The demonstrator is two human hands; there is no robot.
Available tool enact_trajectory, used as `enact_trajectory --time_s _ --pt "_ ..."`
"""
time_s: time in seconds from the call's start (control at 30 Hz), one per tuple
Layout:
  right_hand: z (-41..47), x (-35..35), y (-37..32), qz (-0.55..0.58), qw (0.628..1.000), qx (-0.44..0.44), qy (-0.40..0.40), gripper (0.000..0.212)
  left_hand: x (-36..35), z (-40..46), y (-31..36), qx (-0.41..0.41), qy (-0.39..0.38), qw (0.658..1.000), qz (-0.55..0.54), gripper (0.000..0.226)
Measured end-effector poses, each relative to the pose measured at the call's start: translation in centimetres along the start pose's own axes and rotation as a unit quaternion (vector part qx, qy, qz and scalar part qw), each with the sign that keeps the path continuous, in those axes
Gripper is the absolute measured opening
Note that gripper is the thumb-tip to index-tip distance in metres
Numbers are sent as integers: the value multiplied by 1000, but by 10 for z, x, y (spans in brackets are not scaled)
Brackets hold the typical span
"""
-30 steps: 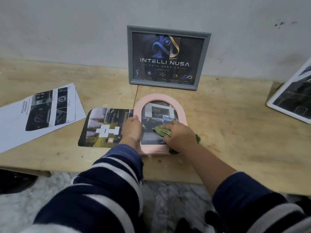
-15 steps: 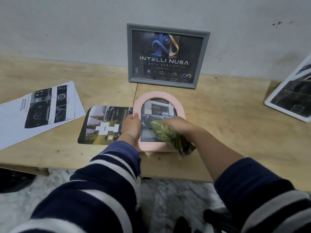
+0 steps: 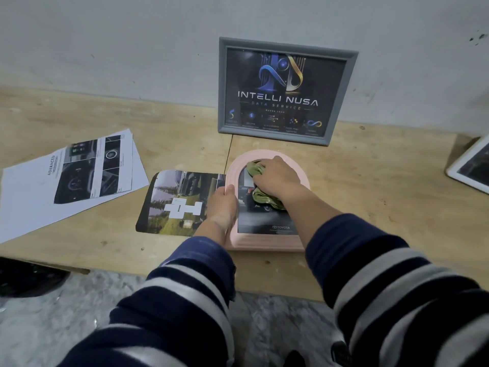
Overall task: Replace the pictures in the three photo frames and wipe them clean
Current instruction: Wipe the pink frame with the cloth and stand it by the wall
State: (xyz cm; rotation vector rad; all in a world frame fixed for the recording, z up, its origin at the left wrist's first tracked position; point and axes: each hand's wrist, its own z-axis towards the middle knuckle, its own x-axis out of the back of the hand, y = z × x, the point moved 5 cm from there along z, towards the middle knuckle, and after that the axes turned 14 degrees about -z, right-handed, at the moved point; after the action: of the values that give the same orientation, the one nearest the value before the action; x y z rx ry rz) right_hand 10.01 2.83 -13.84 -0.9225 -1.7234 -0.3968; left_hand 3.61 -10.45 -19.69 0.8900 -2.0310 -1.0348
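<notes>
A pink arched photo frame [image 3: 264, 241] lies flat on the wooden table [image 3: 370, 207], holding a dark car picture. My right hand [image 3: 277, 178] grips a green cloth [image 3: 264, 200] and presses it on the glass near the arch's top. My left hand [image 3: 223, 205] holds the frame's left edge, thumb on the rim. A grey frame [image 3: 287, 91] with a dark logo picture leans upright against the wall behind. A white frame [image 3: 469, 165] lies at the right edge, partly cut off.
A loose landscape photo [image 3: 177, 202] with a white cross-shaped patch lies just left of the pink frame. Printed white sheets [image 3: 66, 178] lie farther left. The table's front edge runs close below the frame, with grey floor [image 3: 79, 313] beneath.
My right hand has slid the green cloth from the lower middle of the glass up toward the arch's top. My left hand has stayed on the frame's left edge.
</notes>
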Motion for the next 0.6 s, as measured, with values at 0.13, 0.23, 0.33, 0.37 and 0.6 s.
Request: enact_trajectory --time_s 0.13,0.23,0.33,0.37,0.6 --pt "-16 -8 -3 -19 999 48 9 46 -1 0 0 9 2 1000 3 44" --pt "-35 -16 -3 -36 995 88 4 46 -1 -1 0 17 1 1000 -3 44" --pt "-49 -18 -1 -35 994 103 -5 42 -1 -3 4 25 -4 999 -24 43" --pt "-53 -18 0 -40 993 111 -13 41 -1 -3 4 28 -8 999 -27 43" --pt "-71 -7 13 -91 983 151 -58 37 -2 -8 4 47 -34 997 -58 43"
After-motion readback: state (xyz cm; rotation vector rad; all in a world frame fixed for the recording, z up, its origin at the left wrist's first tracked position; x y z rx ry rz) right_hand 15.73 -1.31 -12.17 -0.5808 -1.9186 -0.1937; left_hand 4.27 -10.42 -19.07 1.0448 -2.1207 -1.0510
